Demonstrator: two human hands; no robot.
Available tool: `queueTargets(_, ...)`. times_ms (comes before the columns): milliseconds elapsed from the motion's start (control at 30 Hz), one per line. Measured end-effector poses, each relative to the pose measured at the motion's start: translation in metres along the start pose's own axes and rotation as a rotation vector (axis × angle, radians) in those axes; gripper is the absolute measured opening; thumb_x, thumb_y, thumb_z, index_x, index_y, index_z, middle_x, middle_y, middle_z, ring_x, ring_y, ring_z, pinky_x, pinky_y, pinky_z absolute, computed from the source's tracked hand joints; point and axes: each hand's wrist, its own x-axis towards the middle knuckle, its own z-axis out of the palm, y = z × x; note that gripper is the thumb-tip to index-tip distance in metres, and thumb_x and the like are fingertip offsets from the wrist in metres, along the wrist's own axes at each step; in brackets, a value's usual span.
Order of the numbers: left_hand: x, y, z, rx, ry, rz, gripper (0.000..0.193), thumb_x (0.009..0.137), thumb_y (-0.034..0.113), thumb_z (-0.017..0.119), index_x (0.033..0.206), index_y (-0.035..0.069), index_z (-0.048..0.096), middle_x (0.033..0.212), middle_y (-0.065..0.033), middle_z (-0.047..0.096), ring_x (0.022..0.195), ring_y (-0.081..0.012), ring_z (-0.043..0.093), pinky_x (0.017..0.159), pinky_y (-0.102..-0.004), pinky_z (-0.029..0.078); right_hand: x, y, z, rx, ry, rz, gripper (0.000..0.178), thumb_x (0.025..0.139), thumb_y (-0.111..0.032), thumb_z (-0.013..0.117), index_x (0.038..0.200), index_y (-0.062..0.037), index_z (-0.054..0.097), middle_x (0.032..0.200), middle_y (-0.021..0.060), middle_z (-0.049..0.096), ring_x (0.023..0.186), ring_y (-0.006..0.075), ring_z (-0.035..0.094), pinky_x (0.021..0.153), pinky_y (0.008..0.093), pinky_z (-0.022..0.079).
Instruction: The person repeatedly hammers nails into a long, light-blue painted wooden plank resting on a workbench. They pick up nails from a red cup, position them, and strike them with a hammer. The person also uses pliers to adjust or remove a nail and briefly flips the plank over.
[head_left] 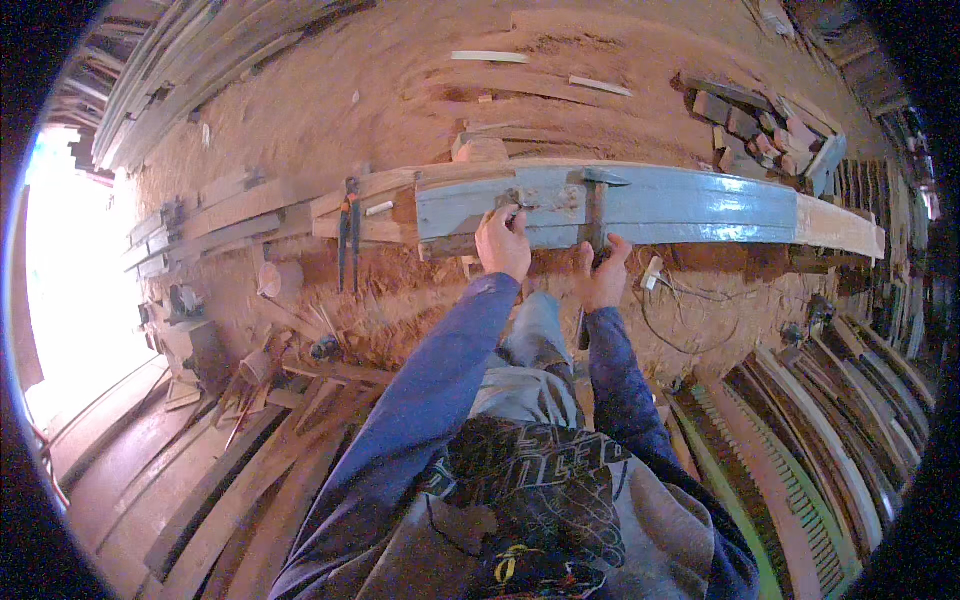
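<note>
A long plank painted light blue [690, 205] lies crosswise in front of me on bare wood. My left hand [503, 245] is closed in a pinch at its left part, fingertips on the painted face beside a rough, worn patch [556, 198]. What the fingers pinch, if anything, is too small to make out. My right hand [606, 275] grips a hammer [596, 215] by its handle, with thumb and fingers around it. The metal head is over the plank's far edge, and the handle's end comes out below the hand. Long-handled pincers [348, 235] rest across the wood to the left.
Beyond the plank, offcuts [755, 130] are heaped on the earthen floor [400, 110] at the right. Stacked boards [230, 50] run along the far left. Near my right side, more boards [790, 440] lean close, and a cable [690, 345] loops on the ground.
</note>
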Motion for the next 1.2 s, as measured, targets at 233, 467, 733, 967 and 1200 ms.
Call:
queueTargets(233,-0.01,0.012,0.016,-0.09,0.193,0.002,0.016,0.087,0.019,0.071,0.096,0.006,0.072,0.091,-0.0129,0.068,0.087,-0.0342,0.065,0.077,-0.0436,0.051,0.013,0.006,-0.016,-0.029,-0.134,-0.058,0.055,0.09,-0.029,0.071,0.131,-0.003,0.044,0.103,0.0218,0.063,0.089,0.0346,0.065,0.077,0.0444,0.05)
queueTargets(467,-0.012,0.013,0.016,0.057,0.217,0.009,0.012,0.089,0.018,0.067,0.098,0.01,0.067,0.094,-0.0114,0.064,0.092,-0.0335,0.062,0.079,-0.0447,0.049,0.023,-0.011,-0.039,-0.17,-0.325,0.022,0.063,0.09,-0.039,0.07,0.132,-0.0018,0.042,0.116,0.025,0.062,0.099,0.0405,0.065,0.084,0.0469,0.052)
queueTargets(733,-0.008,0.001,0.009,0.232,0.218,0.195,0.014,0.09,0.015,0.063,0.104,0.012,0.065,0.097,-0.0092,0.061,0.097,-0.0311,0.06,0.083,-0.0443,0.047,0.049,-0.033,-0.024,-0.21,-0.155,-0.468,0.042,0.089,-0.032,0.072,0.118,-0.0052,0.057,0.102,0.0148,0.064,0.084,0.0314,0.065,0.078,0.042,0.051)
queueTargets(967,-0.007,-0.002,-0.001,0.335,0.11,0.203,0.02,0.091,0.021,0.062,0.108,0.012,0.068,0.109,-0.0131,0.066,0.106,-0.0349,0.062,0.091,-0.0453,0.049,0.069,-0.067,0.027,-0.111,-0.609,-0.374,0.032,0.09,-0.029,0.066,0.116,-0.0103,0.067,0.109,0.0164,0.07,0.102,0.0381,0.065,0.089,0.0477,0.052)
queueTargets(1200,-0.006,0.007,-0.003,0.222,0.179,0.212,0.012,0.091,0.012,0.061,0.102,0.008,0.065,0.098,-0.0106,0.06,0.096,-0.0327,0.059,0.082,-0.0452,0.047,0.068,-0.068,0.028,-0.136,-0.655,-0.278,0.036,0.09,-0.037,0.067,0.117,-0.0135,0.069,0.109,0.0162,0.071,0.102,0.0385,0.065,0.09,0.0474,0.052)
